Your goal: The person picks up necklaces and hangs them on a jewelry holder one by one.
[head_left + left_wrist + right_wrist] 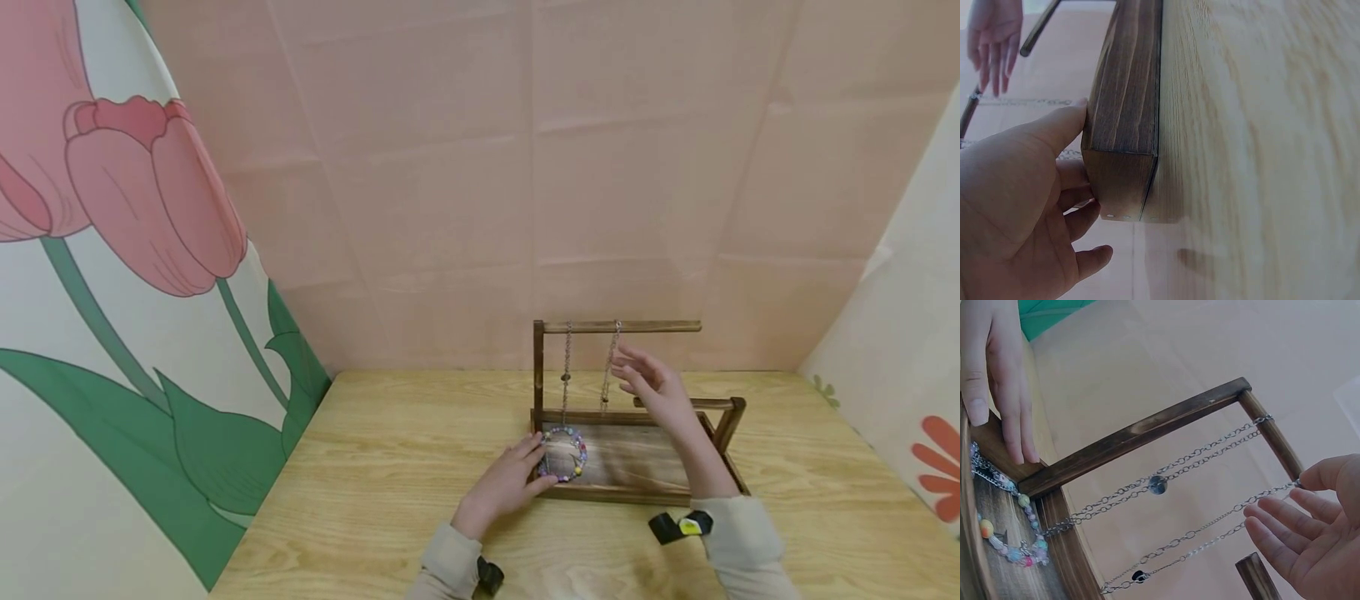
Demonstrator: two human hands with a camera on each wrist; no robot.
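A dark wooden jewelry stand (pixel 630 460) has a tray base and raised bars. My left hand (pixel 501 479) rests at its front left corner, fingers over the left edge and thumb by the front wall (pixel 1125 87). Two silver chain necklaces hang from the upper bar (pixel 660 326): the left necklace (pixel 567 354) with a dark round pendant (pixel 1158 484), the right necklace (pixel 608 367) with a small black charm (pixel 1140 576). Beside the right necklace is my right hand (pixel 656 390), fingers loosely extended; whether its thumb touches the chain is unclear. A colorful beaded bracelet (pixel 583 450) lies at the tray's left end.
A lower bar (pixel 722 404) rises on a post at the stand's right side, partly behind my right forearm. Beneath is a light wood-grain table (pixel 375 467). A pink cloth backdrop (pixel 427 208) and a tulip-print panel (pixel 150 192) stand behind and to the left.
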